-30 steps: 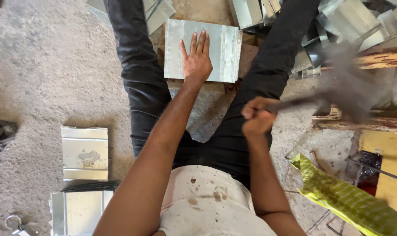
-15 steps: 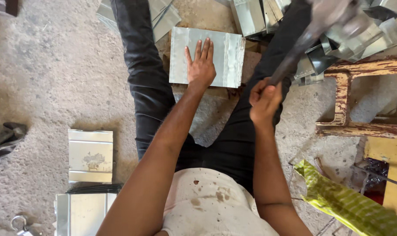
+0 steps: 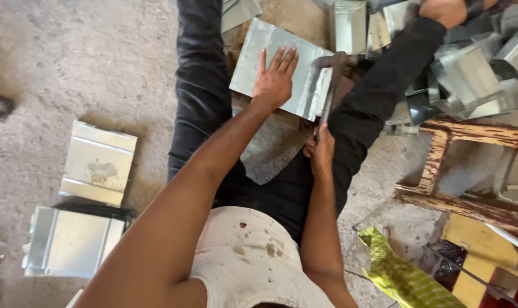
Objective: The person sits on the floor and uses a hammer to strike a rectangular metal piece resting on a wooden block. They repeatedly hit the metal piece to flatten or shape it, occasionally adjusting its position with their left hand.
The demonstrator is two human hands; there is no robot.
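I sit on the concrete floor with my legs in black trousers stretched apart. Between them lies a flat sheet of galvanised metal (image 3: 304, 80). My left hand (image 3: 275, 80) presses flat on it with fingers spread. In my right hand (image 3: 321, 151) is the handle of a hammer (image 3: 330, 85), gripped low. The hammer's head rests down at the sheet's right edge.
A pile of folded metal pieces (image 3: 470, 74) lies at the upper right, beside a rough wooden frame (image 3: 458, 165). Two finished metal sheets (image 3: 96, 162) (image 3: 70, 242) lie on the floor at left. A yellow-green bag (image 3: 401, 274) sits at lower right.
The hammer swung from a raised position at the upper right down onto the sheet's right edge. My left hand stayed pressed on the sheet.
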